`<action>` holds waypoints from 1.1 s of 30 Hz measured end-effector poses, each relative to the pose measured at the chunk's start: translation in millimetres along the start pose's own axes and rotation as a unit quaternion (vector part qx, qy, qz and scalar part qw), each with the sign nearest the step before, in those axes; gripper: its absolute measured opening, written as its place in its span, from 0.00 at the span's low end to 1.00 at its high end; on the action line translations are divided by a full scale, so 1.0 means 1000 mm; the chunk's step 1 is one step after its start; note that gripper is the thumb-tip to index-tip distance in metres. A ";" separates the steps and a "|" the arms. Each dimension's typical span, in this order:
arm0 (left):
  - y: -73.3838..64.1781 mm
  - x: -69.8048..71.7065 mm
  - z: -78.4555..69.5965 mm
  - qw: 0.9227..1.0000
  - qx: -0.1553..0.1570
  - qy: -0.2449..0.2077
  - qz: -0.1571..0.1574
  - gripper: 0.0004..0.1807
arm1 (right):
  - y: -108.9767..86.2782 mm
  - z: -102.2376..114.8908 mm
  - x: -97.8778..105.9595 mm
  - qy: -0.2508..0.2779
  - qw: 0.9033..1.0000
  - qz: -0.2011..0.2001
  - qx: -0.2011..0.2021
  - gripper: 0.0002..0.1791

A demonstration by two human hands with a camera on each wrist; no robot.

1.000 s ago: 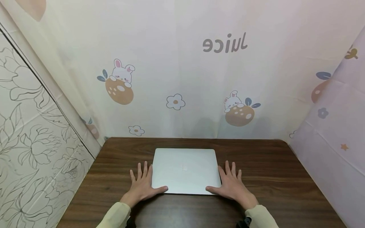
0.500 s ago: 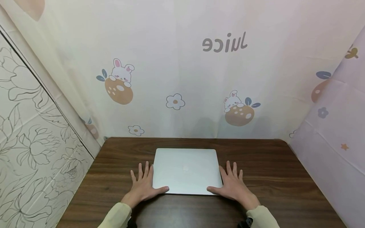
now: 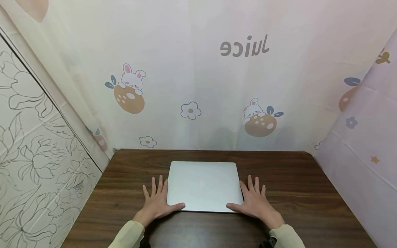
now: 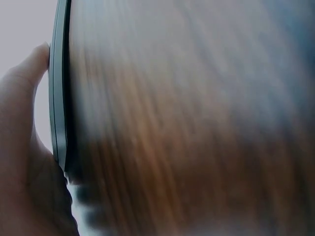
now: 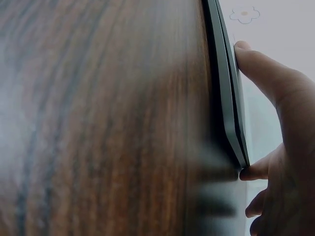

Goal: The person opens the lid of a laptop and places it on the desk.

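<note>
A closed silver laptop [image 3: 204, 186] lies flat on the dark wooden table [image 3: 198, 230], with a faint logo in the middle of its lid. At its near left corner is my left hand [image 3: 157, 203], fingers spread straight along the side and thumb on the front edge. Mirroring it, my right hand [image 3: 255, 204] lies at the near right corner with straight, spread fingers. In the left wrist view, the thumb tip touches the rim of the laptop [image 4: 58, 93]. The right wrist view has that thumb against the front edge of the laptop [image 5: 227, 83] and a fingertip at its corner.
A pale curtain [image 3: 198, 75] with rabbit and flower prints hangs right behind the table's back edge. On the left stands a white panel [image 3: 40, 155] with line-drawn flowers, and another printed cloth [image 3: 366, 144] hangs on the right.
The laptop has slid a little to the right across the table, both hands moving with it. Their spread-finger pose stays the same.
</note>
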State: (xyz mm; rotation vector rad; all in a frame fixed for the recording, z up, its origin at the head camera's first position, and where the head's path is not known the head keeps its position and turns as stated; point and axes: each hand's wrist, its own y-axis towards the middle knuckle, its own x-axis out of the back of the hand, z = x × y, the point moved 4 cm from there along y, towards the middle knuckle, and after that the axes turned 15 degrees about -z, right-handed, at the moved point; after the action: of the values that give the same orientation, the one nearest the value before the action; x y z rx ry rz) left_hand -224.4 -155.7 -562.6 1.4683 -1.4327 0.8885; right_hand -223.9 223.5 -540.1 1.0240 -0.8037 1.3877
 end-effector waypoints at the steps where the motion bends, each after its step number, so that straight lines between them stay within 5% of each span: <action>1: 0.000 -0.001 0.000 1.000 0.000 0.003 0.002 0.75 | 0.000 0.000 0.000 -0.002 1.000 -0.001 0.001 0.69; 33: 0.000 -0.002 -0.013 1.000 -0.004 0.000 0.005 0.74 | -0.001 -0.011 0.002 -0.001 1.000 -0.001 -0.004 0.70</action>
State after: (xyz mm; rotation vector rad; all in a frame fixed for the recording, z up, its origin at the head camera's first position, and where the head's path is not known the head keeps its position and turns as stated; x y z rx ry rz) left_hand -223.3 -142.4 -560.0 1.4570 -1.4436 0.8876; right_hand -223.8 234.5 -542.5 1.0186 -0.8091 1.3818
